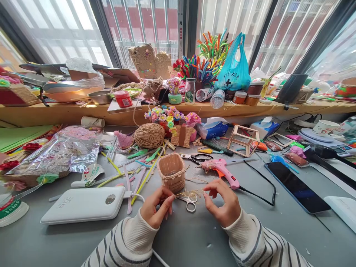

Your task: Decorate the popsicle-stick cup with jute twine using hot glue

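My left hand (158, 207) pinches a thin bundle of frayed straw-coloured twine (189, 193) between thumb and fingertips. The strands stretch right, toward my right hand (222, 203), whose thumb and index finger are apart close to their loose ends. Whether the right fingertips touch a strand is hard to make out. Beneath the twine lie small scissors (191, 204) with white handles. Just behind my left hand stands a small brown basket (171, 171), with a twine braid around its rim. A pink glue gun (222, 170) rests beyond my right hand.
A white power bank (83, 205) with a cable lies left, a dark phone (297, 187) right. Behind are a twine ball (149, 135), black-handled scissors (193, 158), pipe cleaners (119, 163) and a wooden frame (243, 140). A crowded shelf (116, 115) runs below the windows.
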A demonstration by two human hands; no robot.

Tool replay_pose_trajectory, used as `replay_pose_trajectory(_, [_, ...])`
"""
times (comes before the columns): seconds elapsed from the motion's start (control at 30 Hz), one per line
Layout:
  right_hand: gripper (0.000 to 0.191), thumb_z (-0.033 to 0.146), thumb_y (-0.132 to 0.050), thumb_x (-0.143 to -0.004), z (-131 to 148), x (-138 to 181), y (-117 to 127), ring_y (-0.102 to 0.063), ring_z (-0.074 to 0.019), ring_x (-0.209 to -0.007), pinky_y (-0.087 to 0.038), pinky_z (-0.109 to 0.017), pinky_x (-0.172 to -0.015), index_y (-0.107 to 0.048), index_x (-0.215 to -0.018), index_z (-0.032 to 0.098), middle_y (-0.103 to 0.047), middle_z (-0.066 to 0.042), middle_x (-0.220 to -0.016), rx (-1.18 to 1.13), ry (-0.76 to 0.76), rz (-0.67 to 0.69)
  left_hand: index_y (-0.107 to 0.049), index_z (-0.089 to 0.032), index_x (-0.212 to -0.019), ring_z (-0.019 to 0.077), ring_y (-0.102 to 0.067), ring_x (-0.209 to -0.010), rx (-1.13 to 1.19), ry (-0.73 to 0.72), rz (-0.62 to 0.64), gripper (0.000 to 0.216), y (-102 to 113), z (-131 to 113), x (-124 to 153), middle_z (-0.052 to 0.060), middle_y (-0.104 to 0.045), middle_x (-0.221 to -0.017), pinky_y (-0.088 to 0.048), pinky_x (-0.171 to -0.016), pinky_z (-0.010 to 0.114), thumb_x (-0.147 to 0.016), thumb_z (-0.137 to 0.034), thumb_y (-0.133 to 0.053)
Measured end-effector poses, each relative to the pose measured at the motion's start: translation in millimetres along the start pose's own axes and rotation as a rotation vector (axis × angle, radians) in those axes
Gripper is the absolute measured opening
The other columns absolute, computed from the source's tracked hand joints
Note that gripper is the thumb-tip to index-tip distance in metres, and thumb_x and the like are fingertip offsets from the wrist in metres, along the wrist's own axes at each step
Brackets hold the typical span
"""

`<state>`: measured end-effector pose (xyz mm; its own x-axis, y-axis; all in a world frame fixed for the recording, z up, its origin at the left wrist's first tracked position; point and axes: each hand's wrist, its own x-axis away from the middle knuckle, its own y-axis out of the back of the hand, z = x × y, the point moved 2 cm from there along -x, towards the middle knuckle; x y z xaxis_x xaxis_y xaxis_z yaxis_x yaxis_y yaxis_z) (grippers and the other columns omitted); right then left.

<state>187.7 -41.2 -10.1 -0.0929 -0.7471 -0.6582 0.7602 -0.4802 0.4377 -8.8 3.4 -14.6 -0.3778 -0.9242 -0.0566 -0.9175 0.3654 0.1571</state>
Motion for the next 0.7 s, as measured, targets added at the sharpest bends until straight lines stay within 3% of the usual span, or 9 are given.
replay_pose_trajectory(0.17, [0.012,0.011,-0.052,-0.071,-1.5,0.6,-0.1,-0.05,-0.009,-0.054,-0.046,-0.024,-0.052,-0.056,-0.08,0.018,-0.056,-0.001,-0.071,0.022,0.03,0.042,-0.048,-0.018,-0.067,0.0078,-0.04,-0.037,-0.008,0.004,-0.006,0.026,0.1,-1.4,0.6,-0.003,-0.049,-0.046,-0.032,-0.039,0.022,-0.075,-0.042,-0.054])
replay_pose_trajectory(0.33, [0.01,0.013,-0.051,-0.072,-2.3,2.2,-1.4,-0.048,-0.0094,-0.054,-0.044,-0.025,-0.053,-0.055,-0.079,0.019,-0.054,-0.001,-0.071,-0.009,-0.03,0.004,-0.049,-0.018,-0.067,0.0078,-0.04,-0.037,-0.023,-0.022,-0.016,0.024,0.7,-1.7,0.7,-0.003,-0.049,-0.046,-0.032,-0.039,0.022,-0.076,-0.04,-0.053])
replay_pose_trajectory(0.7, [0.01,0.011,-0.053,-0.071,-0.2,0.6,-0.1,-0.048,-0.0093,-0.053,-0.045,-0.024,-0.051,-0.057,-0.077,0.018,-0.055,0.0,-0.068,0.034,0.01,-0.01,-0.048,-0.017,-0.068,0.0077,-0.04,-0.039,-0.029,-0.066,-0.015,0.024,1.2,-3.4,1.9,-0.004,-0.047,-0.047,-0.032,-0.041,0.022,-0.078,-0.039,-0.051])
